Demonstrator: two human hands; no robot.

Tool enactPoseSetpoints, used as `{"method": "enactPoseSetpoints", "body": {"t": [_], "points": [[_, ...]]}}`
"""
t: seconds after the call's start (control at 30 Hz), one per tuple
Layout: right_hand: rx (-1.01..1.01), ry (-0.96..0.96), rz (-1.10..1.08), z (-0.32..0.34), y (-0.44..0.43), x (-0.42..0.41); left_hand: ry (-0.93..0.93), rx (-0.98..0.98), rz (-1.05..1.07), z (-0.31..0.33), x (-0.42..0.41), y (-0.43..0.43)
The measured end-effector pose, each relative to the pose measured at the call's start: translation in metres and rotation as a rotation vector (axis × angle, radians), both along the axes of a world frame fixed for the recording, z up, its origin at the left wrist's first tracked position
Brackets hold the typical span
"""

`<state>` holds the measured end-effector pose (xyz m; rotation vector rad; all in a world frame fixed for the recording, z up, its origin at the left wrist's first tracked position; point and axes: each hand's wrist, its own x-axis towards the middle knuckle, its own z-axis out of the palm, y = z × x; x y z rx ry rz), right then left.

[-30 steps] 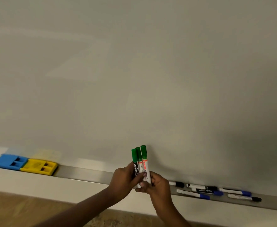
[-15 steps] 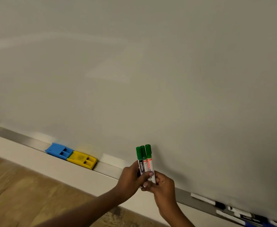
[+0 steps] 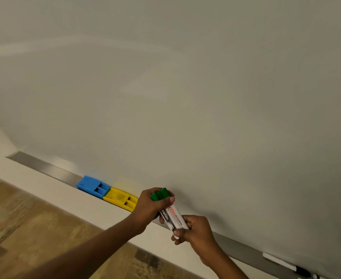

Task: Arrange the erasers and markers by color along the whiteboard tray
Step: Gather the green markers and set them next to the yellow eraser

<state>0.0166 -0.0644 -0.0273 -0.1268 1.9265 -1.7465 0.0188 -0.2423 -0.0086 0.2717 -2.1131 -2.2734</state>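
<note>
Left hand [image 3: 151,206] fingers [image 3: 166,200] clamped on cap end of green markers [image 3: 168,210]; right hand [image 3: 195,231] fingers clamped on barrel end. Bundle tilted, just above tray [image 3: 50,172]. Yellow eraser [image 3: 121,199] just left, touching blue eraser [image 3: 93,186]. Black marker [image 3: 284,264] far right.

Two erasers [image 3: 107,195] sit side by side in the tray [image 3: 50,171], just left of the left hand's fingers [image 3: 165,201]; a marker [image 3: 284,263] lies in the tray far right of the right hand's fingers [image 3: 178,235]
</note>
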Motion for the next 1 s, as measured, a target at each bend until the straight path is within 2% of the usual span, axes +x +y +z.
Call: {"method": "enactPoseSetpoints", "body": {"t": [0.13, 0.37, 0.53, 0.7, 0.8, 0.87, 1.0], "points": [[-0.056, -0.044, -0.039, -0.005, -0.016, -0.006, -0.013, 0.013, 0.055, -0.008, -0.004, -0.019], [-0.387, -0.338, -0.345, -0.032, -0.047, -0.001, -0.024, 0.059, 0.124, -0.028, -0.009, -0.036], [-0.441, -0.406, -0.461, -0.042, -0.063, 0.000, -0.055, 0.040, 0.138, -0.042, -0.013, -0.043], [-0.366, -0.409, -0.461, -0.045, -0.068, -0.005, -0.105, -0.015, 0.159, -0.055, -0.022, -0.051], [-0.306, -0.384, -0.493, -0.050, -0.068, -0.013, -0.129, -0.129, 0.128, -0.062, -0.026, -0.057], [-0.272, -0.371, -0.505, -0.054, -0.068, -0.019, -0.120, -0.261, 0.182, -0.066, -0.028, -0.066], [-0.133, -0.366, -0.518, -0.071, -0.067, -0.025, 0.020, -0.555, 0.206, -0.077, -0.022, -0.092]]}}
